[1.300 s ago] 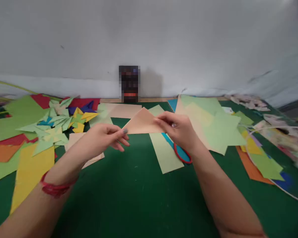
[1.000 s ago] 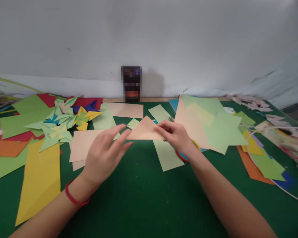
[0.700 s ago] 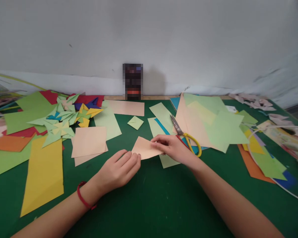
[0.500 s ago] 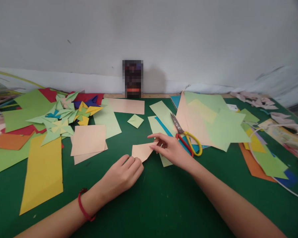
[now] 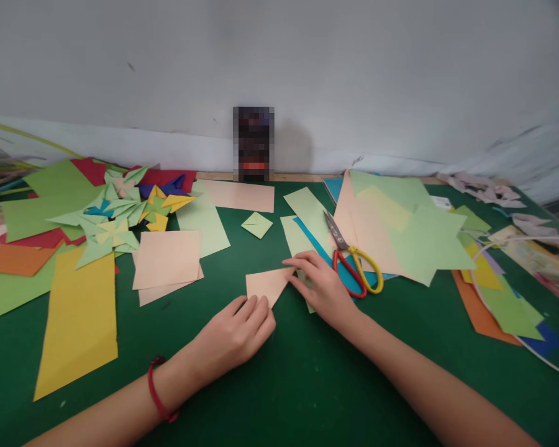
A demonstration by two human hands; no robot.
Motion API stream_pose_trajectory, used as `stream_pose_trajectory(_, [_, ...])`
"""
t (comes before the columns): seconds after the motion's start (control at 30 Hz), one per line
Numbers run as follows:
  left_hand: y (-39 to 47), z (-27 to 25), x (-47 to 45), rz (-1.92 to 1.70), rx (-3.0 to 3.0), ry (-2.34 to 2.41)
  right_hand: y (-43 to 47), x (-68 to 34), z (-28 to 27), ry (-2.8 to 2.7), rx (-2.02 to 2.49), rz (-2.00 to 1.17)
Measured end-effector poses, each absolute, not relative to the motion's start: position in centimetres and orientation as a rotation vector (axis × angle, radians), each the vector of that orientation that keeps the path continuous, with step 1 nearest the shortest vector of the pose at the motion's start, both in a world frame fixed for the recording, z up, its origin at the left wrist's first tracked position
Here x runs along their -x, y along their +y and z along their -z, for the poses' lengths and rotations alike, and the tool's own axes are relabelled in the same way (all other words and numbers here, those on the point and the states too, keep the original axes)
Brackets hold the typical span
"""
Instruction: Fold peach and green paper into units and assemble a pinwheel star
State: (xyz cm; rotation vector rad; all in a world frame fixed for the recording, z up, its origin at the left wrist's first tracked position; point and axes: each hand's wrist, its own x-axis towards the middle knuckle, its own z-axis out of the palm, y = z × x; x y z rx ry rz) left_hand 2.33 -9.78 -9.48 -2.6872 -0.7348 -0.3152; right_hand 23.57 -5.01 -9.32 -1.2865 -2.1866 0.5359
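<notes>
A folded piece of peach paper (image 5: pixel 266 284) lies on the green tabletop between my hands. My left hand (image 5: pixel 242 329), with a red cord at the wrist, presses its curled fingertips on the paper's lower edge. At the paper's right corner, the thumb and index finger of my right hand (image 5: pixel 319 285) pinch the tip. Beyond my hands sits a small folded light-green paper square (image 5: pixel 257 225). Scissors (image 5: pixel 351 257) with one red and one yellow handle rest just past my right hand, their blades pointing away. Part of the peach paper is hidden under my left fingers.
Peach paper squares (image 5: pixel 166 261) lie to the left, near a yellow sheet (image 5: pixel 77 316) and folded paper stars (image 5: pixel 121 211). Large light-green sheets (image 5: pixel 405 217) are at the right back. A white cable (image 5: pixel 477 279) crosses the right side. A blurred dark object (image 5: pixel 254 143) leans against the wall.
My left fingers have shifted slightly to the right along the paper's lower edge. My right thumb and index finger have closed in on its right corner. The view has moved a little.
</notes>
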Motion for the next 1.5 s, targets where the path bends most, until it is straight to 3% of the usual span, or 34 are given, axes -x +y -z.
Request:
stream_pose_trajectory(0.13, [-9.4,9.5,-2.6,0.343,2.641,-0.832,-6.0,-22.8,9.4,-2.341,1.154,-0.235])
stream_pose_trajectory(0.57, [-8.3,9.7,-1.8,0.429,2.810,-0.954,-6.7,-21.9,10.9,-2.443,0.969,-0.474])
stream_pose_trajectory(0.93, [-8.6,9.4,-1.6,0.633,2.806,-0.808,-6.6,-22.8,11.1,-2.371,0.819,-0.288])
stream_pose_trajectory(1.13, [-8.1,9.9,-0.9,1.006,2.827,-1.056,-6.8,-23.2,10.2,-2.243,0.792,-0.065])
stream_pose_trajectory(1.3, [-8.2,9.6,-0.7,0.983,2.733,-1.155,-7.4,-23.2,10.6,-2.150,0.794,0.183])
stream_pose_trajectory(1.5, [-8.8,9.1,-0.7,1.002,2.653,-1.006,-7.5,-23.2,10.7,-2.151,0.846,0.143])
